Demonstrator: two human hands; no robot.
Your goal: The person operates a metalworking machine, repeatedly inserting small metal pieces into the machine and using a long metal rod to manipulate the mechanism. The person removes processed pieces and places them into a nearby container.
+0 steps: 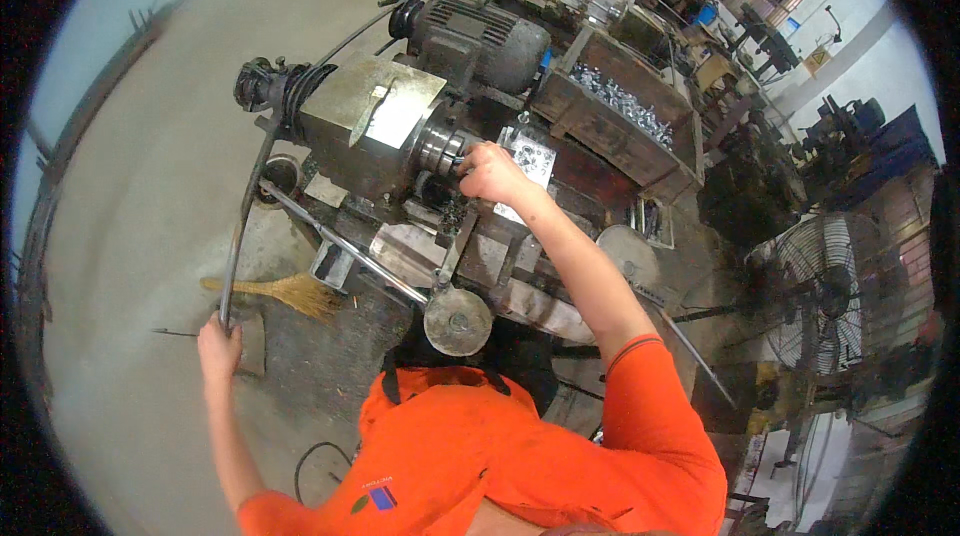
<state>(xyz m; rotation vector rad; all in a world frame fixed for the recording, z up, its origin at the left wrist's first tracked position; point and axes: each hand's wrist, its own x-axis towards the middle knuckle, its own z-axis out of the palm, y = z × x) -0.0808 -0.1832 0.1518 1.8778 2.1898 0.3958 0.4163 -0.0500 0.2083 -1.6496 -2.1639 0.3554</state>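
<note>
Now the left hand [219,347] is gripping the end of the long curved lever [243,226], fist closed round it, while the right hand [487,172] is pinching something small I cannot make out at the chuck [441,148]. Judging by this, fingers are best staying clear of the spindle while the lever is holding steady.

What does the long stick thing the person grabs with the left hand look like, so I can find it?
Start at the big grey machine in the middle. From its left end a long, thin, dark metal lever curves down toward the floor, and the left hand grips its bottom tip. It is bent and bare metal, unlike the straw broom lying beside it.
</note>
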